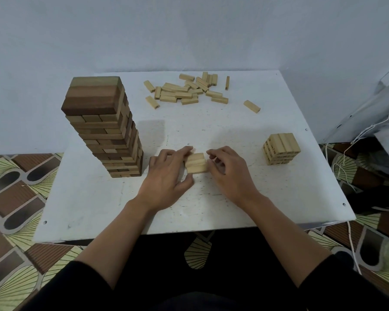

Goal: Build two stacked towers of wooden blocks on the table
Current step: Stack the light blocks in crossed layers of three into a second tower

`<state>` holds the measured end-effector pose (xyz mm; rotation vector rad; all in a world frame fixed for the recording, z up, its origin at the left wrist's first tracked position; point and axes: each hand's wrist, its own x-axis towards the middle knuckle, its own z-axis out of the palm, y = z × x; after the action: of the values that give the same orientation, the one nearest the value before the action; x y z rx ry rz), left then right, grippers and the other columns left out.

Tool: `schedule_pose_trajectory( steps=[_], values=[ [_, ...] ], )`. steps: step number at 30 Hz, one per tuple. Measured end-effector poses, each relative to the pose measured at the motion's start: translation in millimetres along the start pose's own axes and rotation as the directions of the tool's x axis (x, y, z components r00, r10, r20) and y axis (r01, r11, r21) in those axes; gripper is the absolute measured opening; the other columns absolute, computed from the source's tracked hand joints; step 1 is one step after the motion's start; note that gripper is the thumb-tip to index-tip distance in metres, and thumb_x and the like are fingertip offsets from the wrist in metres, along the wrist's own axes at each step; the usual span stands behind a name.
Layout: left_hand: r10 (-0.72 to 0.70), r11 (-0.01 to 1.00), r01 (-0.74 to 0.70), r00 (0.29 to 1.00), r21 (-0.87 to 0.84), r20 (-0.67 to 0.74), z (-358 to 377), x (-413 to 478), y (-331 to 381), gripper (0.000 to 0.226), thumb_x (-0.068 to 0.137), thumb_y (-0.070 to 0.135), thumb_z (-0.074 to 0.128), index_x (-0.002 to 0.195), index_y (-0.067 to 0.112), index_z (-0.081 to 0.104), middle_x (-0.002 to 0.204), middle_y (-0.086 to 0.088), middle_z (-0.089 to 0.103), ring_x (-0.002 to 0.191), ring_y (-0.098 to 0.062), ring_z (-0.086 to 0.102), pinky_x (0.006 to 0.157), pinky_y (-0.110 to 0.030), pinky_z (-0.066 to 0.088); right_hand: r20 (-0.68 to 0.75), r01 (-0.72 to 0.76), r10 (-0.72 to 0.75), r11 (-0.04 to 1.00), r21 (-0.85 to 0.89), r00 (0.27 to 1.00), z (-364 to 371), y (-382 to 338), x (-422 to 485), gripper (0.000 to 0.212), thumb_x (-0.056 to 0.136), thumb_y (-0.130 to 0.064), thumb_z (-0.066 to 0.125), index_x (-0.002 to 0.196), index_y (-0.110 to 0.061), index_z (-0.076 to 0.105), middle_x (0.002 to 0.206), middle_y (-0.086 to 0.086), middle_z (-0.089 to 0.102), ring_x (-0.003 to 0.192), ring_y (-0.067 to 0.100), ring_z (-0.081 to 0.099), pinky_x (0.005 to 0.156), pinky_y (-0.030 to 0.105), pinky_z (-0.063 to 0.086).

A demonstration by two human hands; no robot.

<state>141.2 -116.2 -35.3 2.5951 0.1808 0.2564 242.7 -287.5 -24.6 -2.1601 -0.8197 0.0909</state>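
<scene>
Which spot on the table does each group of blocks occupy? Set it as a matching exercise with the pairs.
Things:
1 tall tower
2 short stack
3 loose blocks
4 small block group

Places:
A far edge of the table
B between the left hand and right hand
C left side
D right side

Pairs: 1-C; 2-D; 3-A; 4-B

Person wears a black long-sleeved top, plain matte fabric. The left sleeve (76,286) and right sleeve (346,279) both end around the elbow, with bare forearms below them. Dark black clothing fills the lower centre at the lap. The left hand (166,173) and right hand (229,173) are bare.
</scene>
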Motion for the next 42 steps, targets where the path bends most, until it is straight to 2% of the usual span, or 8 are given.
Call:
schedule_pose_trajectory(
  steps=[3,6,8,11,14,21,29,42],
  values=[
    [0.027,1.000,-0.027,0.999,0.012,0.024,-1,0,-2,0.057,0.095,0.036,0.053,0.149,0.031,0.034,0.130,0.014,0.056,0.132,-0.011,0.033,0.109,-0.042,0.026,0.008,0.014,-0.014,0.996,-0.084,1.000,-4,5,-8,0.032,0.101,-0.024,0.057,0.128,-0.008,0.064,0.116,-0.002,0.059,0.110,0.012,0.050,0.097,0.029,0.043],
    [0.030,0.999,-0.030,0.999,0.011,0.017,-2,0,-2,0.057,0.097,0.032,0.056,0.150,0.032,0.034,0.125,0.013,0.058,0.133,-0.010,0.032,0.110,-0.040,0.024,0.052,0.028,-0.019,0.984,-0.175,0.998,-9,11,-16,0.041,0.102,-0.030,0.054,0.137,-0.009,0.057,0.134,-0.001,0.054,0.126,0.013,0.043,0.109,0.034,0.039],
    [0.028,1.000,-0.028,1.000,-0.009,0.005,-2,-1,-1,0.059,0.097,0.034,0.057,0.151,0.032,0.034,0.132,0.014,0.055,0.133,-0.010,0.034,0.109,-0.038,0.023,0.109,0.038,-0.014,0.975,-0.218,0.994,-11,14,-20,0.049,0.104,-0.037,0.050,0.145,-0.010,0.049,0.147,-0.001,0.047,0.137,0.013,0.035,0.116,0.035,0.034],
    [0.026,1.000,-0.026,1.000,0.000,-0.014,-2,-3,0,0.061,0.098,0.045,0.055,0.153,0.028,0.035,0.149,0.014,0.044,0.137,-0.011,0.033,0.112,-0.042,0.025,0.231,0.080,-0.006,0.946,-0.313,0.973,-10,15,-21,0.067,0.104,-0.054,0.031,0.156,-0.012,0.031,0.164,-0.001,0.026,0.152,0.012,0.016,0.126,0.035,0.014],
    [0.009,0.993,-0.011,1.000,0.115,0.014,-1,-5,-1,0.067,0.100,0.056,0.041,0.155,0.019,0.031,0.163,0.002,0.027,0.145,-0.018,0.023,0.114,-0.046,0.025,0.322,0.145,-0.008,0.903,-0.403,0.947,-8,18,-19,0.082,0.097,-0.065,0.009,0.160,-0.013,0.016,0.169,0.000,0.009,0.155,0.008,-0.001,0.127,0.034,0.001],
    [-0.033,0.948,0.012,0.998,0.318,0.061,4,-19,2,0.069,0.106,0.056,0.017,0.155,0.010,0.031,0.168,-0.008,0.017,0.150,-0.023,0.021,0.116,-0.046,0.027,0.375,0.197,0.002,0.849,-0.490,0.927,-5,16,-22,0.082,0.096,-0.066,-0.004,0.161,-0.016,0.001,0.168,-0.003,-0.010,0.153,0.008,-0.018,0.126,0.038,-0.005],
    [-0.030,0.925,0.010,0.998,0.380,0.048,6,-18,6,0.057,0.107,0.040,0.026,0.152,0.007,0.040,0.163,-0.006,0.032,0.141,-0.024,0.035,0.103,-0.044,0.037,0.376,0.207,0.009,0.823,-0.529,0.927,-1,14,-20,0.079,0.097,-0.060,-0.006,0.161,-0.015,0.004,0.169,-0.002,-0.009,0.154,0.014,-0.015,0.126,0.042,-0.006],
    [-0.015,0.944,0.012,1.000,0.331,0.007,8,-16,0,0.053,0.107,0.042,0.030,0.150,0.014,0.046,0.160,0.009,0.038,0.142,-0.018,0.035,0.102,-0.043,0.036,0.320,0.170,0.004,0.842,-0.513,0.947,9,10,-17,0.077,0.097,-0.053,-0.005,0.159,-0.014,0.019,0.169,-0.003,0.005,0.155,0.017,-0.008,0.125,0.044,-0.009]
  ],
)
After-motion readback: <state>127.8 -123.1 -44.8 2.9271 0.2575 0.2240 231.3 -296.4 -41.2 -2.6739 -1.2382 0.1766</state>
